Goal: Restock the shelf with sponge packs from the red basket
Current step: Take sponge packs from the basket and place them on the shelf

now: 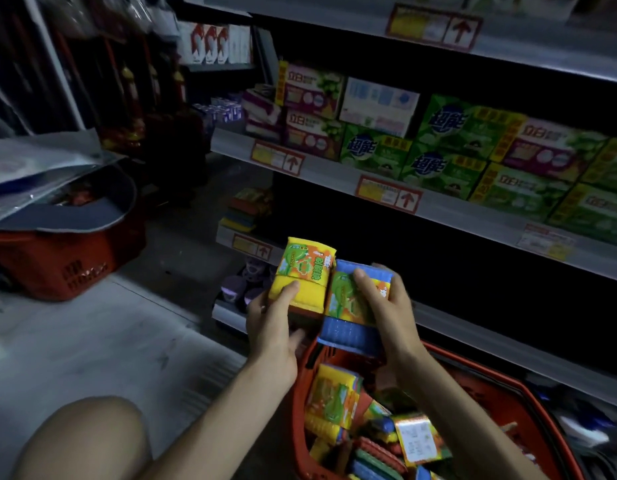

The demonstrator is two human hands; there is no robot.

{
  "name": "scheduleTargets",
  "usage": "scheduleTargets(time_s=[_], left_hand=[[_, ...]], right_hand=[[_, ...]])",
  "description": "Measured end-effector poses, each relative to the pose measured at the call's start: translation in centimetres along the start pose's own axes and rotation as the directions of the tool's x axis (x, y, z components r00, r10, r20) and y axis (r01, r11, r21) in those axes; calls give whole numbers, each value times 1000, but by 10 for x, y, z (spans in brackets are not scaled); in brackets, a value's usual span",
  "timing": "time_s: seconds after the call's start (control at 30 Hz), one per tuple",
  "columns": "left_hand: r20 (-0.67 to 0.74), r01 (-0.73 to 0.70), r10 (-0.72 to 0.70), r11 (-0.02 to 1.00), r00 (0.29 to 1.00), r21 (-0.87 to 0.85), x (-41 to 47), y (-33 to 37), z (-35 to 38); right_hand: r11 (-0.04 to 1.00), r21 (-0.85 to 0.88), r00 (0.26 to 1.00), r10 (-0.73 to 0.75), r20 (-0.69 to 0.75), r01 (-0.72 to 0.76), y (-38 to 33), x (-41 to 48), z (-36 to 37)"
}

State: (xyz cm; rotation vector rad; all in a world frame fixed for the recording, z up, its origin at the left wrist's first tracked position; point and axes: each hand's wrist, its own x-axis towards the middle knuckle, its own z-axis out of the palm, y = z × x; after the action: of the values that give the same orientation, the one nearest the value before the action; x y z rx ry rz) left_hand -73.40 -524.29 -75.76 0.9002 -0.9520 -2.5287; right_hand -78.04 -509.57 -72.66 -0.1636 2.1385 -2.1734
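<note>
While both arms are extended from 6 o'clock toward the frame centre, one sponge pack is held in each hand above the near end of the red basket (300, 427).

- Left hand (272, 327): closed around the yellow sponge pack (301, 271). The thumb is laid on the printed front face and the fingers are curled underneath. The pack is held nearly upright, just at 7 o'clock of centre.
- Right hand (386, 306): wrapped around the blue sponge pack (348, 327). The thumb is pressed on the green label and the fingertips are hooked over the far edge. The pack is tilted, with its blue lower end hanging over the basket rim.
- The two packs are touching along their inner edges, the yellow one to the 9 o'clock side of the blue one.
- Red basket: seen at 5 o'clock on the floor, with more sponge packs (334, 400) lying loosely jumbled inside.
- Shelf (490, 337): its grey edge strip runs from 9 o'clock down toward 4 o'clock, behind the hands. The interior is too dark to be read. A small stack of sponges (246, 209) is seen at its far left end, at 10 o'clock of the hands.
- One level up, at 1 to 2 o'clock, green and purple boxes (456, 133) are stacked, with red price tags (388, 194) on the strip below them.
- A second red basket (57, 261) stands at 9 o'clock, covered with plastic-wrapped items.
- A bare knee (82, 438) is noted at 7 o'clock.
</note>
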Motion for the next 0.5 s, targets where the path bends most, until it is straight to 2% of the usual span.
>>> scheduleTargets(time_s=[0.1, 0.27, 0.43, 0.5], left_hand=[[24, -37, 36, 999, 999, 24, 5, 6, 1], [44, -166, 161, 978, 986, 130, 18, 20, -6], [41, -185, 181, 969, 983, 163, 41, 37, -3], [44, -193, 188, 962, 981, 192, 50, 43, 6]], right_hand=[[997, -45, 998, -68, 0, 68, -7, 11, -4], [978, -169, 990, -105, 95, 120, -2, 24, -7], [891, -402, 950, -88, 301, 210, 9, 31, -5], [900, -386, 927, -49, 373, 203, 8, 31, 5]])
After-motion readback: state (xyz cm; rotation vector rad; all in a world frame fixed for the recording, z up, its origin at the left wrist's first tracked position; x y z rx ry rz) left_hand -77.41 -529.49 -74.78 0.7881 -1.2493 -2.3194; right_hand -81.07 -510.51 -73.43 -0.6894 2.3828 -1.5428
